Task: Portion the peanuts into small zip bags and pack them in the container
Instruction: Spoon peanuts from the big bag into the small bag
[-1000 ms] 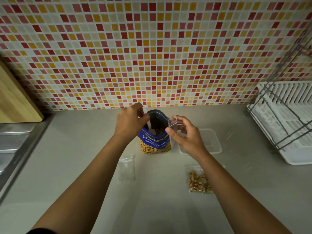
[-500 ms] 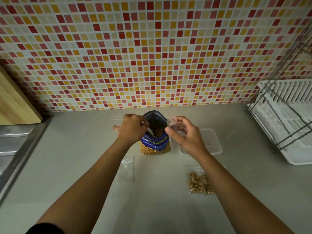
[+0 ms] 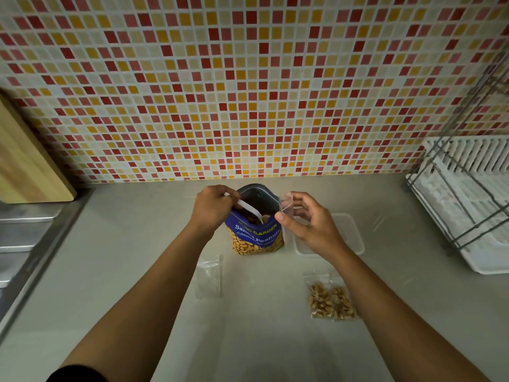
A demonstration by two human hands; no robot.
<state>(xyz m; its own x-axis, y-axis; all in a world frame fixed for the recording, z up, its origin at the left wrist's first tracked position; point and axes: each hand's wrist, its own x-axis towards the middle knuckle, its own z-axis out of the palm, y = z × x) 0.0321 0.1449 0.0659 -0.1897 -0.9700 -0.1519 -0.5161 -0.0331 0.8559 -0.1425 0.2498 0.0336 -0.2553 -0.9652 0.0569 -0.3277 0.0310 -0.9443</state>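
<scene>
My left hand (image 3: 212, 208) grips the spoon (image 3: 248, 208) dipped inside the peanut bag (image 3: 256, 235); my right hand (image 3: 311, 224) pinches a zip bag (image 3: 286, 202) just right of it. I'd lift the scoop level, holding that mouth wide and close.

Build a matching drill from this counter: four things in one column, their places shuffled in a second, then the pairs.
1 spoon
2 filled zip bag
3 container
4 open zip bag

A flat on the counter beside the right forearm
B pinched by the right hand
C in the left hand, tip inside the peanut bag
D on the counter behind the right hand

Pairs: 1-C, 2-A, 3-D, 4-B
</scene>
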